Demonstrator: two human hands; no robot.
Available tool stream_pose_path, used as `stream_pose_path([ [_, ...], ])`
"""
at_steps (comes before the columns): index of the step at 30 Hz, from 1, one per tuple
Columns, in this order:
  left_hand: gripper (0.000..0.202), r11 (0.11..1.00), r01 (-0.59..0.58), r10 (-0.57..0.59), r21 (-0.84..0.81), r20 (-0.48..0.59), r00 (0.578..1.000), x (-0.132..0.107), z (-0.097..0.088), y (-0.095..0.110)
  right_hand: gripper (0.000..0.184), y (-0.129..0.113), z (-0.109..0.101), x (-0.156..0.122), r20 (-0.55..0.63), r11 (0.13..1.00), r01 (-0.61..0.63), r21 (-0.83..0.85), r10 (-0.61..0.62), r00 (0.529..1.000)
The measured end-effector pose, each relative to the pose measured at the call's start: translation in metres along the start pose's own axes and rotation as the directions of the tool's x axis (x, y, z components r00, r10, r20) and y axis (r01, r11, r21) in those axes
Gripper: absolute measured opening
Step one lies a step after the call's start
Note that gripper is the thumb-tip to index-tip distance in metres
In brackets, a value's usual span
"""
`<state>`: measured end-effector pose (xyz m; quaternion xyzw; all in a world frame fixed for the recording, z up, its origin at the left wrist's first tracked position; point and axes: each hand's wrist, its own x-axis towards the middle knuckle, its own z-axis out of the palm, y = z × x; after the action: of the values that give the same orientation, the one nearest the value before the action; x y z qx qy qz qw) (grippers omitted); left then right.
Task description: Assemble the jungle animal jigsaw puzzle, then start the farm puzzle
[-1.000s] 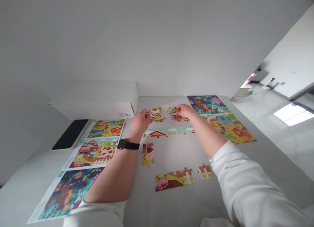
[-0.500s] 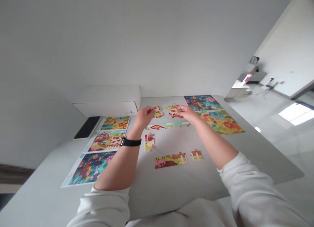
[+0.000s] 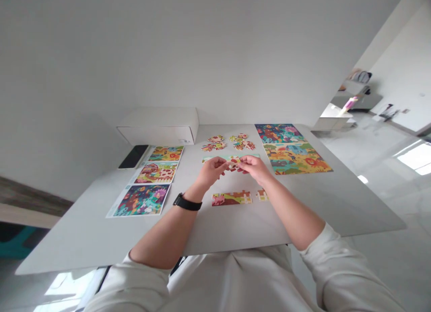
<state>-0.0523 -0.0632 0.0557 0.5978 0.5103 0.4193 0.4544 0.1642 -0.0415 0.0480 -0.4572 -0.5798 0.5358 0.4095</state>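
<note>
Red-and-cream jigsaw pieces were pinched between our left hand and right hand, one joined strip lay on the bench, and loose pieces remained piled beyond!

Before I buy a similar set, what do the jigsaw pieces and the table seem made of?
The jigsaw pieces look like printed cardboard with a matte finish, going by their flat die-cut shapes, though that's hard to confirm. The table seems a smooth, pale laminate or stone; its look doesn't settle which.
</note>
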Motion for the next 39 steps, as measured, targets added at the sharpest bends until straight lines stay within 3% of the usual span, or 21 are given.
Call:
stream_pose_path([
  [5, 0.046, 0.999, -0.010, 0.009, -0.039, -0.040, 0.999, -0.002, 0.004, -0.015, 0.036, 0.009, -0.001, -0.004, 0.054, 0.998, -0.012, -0.056, 0.015, 0.998],
  [12, 0.048, 0.999, -0.034, 0.034, -0.010, -0.001, 0.999, 0.000, 0.001, -0.024, 0.031, 0.015, -0.007, -0.003, 0.115, 0.980, 0.025, -0.195, -0.003, 0.993],
  [18, 0.043, 0.999, -0.033, 0.033, 0.008, 0.009, 0.999, 0.000, 0.007, -0.028, 0.033, 0.016, -0.011, -0.001, 0.068, 0.913, 0.127, -0.388, -0.109, 0.992],
  [21, 0.043, 0.999, -0.025, 0.026, -0.041, 0.009, 1.000, -0.001, 0.012, -0.031, 0.034, 0.005, -0.035, 0.003, 0.023, 0.917, 0.143, -0.373, -0.145, 0.989],
  [26, 0.042, 0.999, -0.045, 0.042, 0.028, 0.079, 0.996, -0.005, 0.017, -0.035, 0.040, -0.002, -0.108, 0.005, -0.328, 0.978, 0.111, -0.175, -0.164, 0.930],
  [29, 0.038, 0.989, -0.064, 0.048, 0.133, 0.120, 0.992, -0.005, 0.018, -0.039, 0.042, 0.004, -0.140, 0.003, -0.452, 0.988, 0.056, -0.141, -0.115, 0.885],
  [35, 0.033, 0.962, -0.103, 0.062, 0.251, 0.166, 0.984, -0.003, 0.018, -0.046, 0.038, 0.007, -0.151, -0.003, -0.436, 0.984, 0.066, -0.166, -0.134, 0.890],
  [39, 0.030, 0.903, -0.123, 0.062, 0.411, 0.158, 0.986, -0.008, 0.019, -0.039, 0.034, 0.000, -0.146, -0.010, -0.301, 0.970, 0.016, -0.243, -0.091, 0.949],
])
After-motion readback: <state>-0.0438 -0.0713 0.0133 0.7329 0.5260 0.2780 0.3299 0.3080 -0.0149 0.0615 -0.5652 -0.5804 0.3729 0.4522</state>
